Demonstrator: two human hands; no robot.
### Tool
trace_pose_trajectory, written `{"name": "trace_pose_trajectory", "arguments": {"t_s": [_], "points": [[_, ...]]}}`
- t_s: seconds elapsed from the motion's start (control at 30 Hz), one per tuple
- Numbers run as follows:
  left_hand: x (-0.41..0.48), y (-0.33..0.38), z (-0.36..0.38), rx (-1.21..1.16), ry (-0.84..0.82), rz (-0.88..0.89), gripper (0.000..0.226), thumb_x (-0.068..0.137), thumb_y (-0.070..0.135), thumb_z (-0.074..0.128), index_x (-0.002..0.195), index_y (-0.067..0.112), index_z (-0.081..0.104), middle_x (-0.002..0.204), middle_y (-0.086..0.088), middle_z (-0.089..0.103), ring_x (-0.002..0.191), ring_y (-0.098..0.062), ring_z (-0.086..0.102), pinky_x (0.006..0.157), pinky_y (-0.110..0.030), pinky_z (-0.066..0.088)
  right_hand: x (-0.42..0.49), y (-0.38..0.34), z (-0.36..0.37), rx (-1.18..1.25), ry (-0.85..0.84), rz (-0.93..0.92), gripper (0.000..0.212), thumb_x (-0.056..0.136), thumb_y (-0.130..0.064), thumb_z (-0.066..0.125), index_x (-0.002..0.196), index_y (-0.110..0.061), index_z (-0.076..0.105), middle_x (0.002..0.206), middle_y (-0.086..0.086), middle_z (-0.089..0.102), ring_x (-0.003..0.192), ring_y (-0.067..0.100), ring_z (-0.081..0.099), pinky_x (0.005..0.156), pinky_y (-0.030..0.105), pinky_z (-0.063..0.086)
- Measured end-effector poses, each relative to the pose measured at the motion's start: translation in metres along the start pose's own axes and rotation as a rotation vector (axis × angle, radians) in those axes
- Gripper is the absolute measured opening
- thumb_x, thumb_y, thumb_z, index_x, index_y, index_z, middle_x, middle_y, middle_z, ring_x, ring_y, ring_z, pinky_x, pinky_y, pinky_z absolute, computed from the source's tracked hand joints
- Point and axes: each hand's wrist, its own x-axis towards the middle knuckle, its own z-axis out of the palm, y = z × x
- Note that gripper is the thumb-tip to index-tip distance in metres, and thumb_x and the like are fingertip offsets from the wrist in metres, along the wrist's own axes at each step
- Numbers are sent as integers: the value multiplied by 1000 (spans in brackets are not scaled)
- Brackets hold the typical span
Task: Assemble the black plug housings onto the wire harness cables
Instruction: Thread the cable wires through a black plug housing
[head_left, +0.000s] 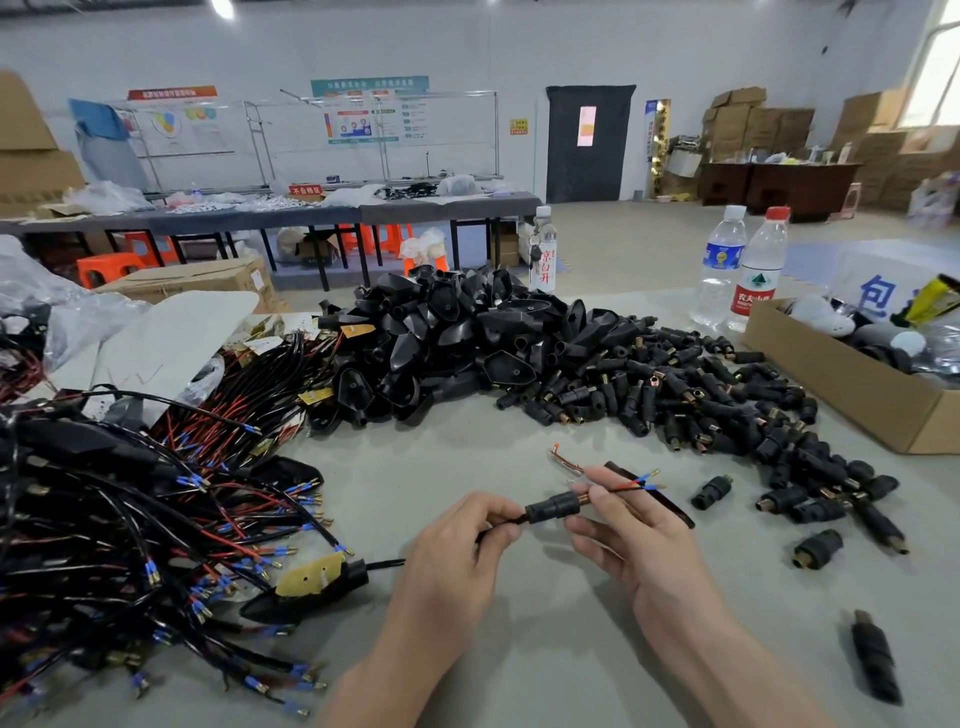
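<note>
Ribbed black plug housing threaded on black cable, lying horizontal, brass tip rightward; red and blue-sleeved leads protrude beyond.

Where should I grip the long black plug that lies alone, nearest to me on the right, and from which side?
Pinch the lone black plug across its ribbed middle, coming from above. It lies flat on the table, long axis roughly away from you, nothing touching it, so both long sides are free.

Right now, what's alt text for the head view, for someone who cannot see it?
A left hand pinches a black cable and a right hand holds its red and blue wires, with a black plug housing threaded on between. Heaps of housings and wire harnesses lie on the table.
</note>
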Motion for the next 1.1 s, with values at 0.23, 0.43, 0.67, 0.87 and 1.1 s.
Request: {"name": "trace_pose_trajectory", "arguments": {"t_s": [0.23,0.43,0.67,0.87,1.1], "points": [[4,-5,-4,54,-10,-18,17,94,19,63,95,36,62,91,26,66,87,0,62,73,-15,44,-2,0,1,-62,9,-25,15,91,-13,65,97,-19,77,99,3,76,76,12,71,58,21,55],[3,1,-4,91,8,66,15,93,31,52,96,31,67,91,25,66,89,0,61,81,-29,49,0,5,-3,36,33,0,14,90,-7,64,98,-11,76,93,8,76,83,14,72,68,22,58],[0,1,-6,23,3,38,22,99,22,53,110,40,58,91,21,66,88,-8,64,79,-32,51,0,2,3,177,-23,27,30,78,-6,67,108,-1,68,101,13,76,92,18,73,77,25,60],[-8,12,-2,102,-173,92,30,100,32,36,127,38,48,84,18,55,83,-6,55,82,-33,47,-2,-1,1,99,-77,18,26,89,-11,62,114,-5,67,109,12,75,102,22,72,83,26,59],[-8,19,-1,210,-178,109,25,101,47,40,120,37,52,91,21,58,87,0,52,77,-19,38,-2,-3,4,113,-91,-7,33,82,-14,65,113,-3,68,109,15,74,107,20,70,88,24,56]]}}
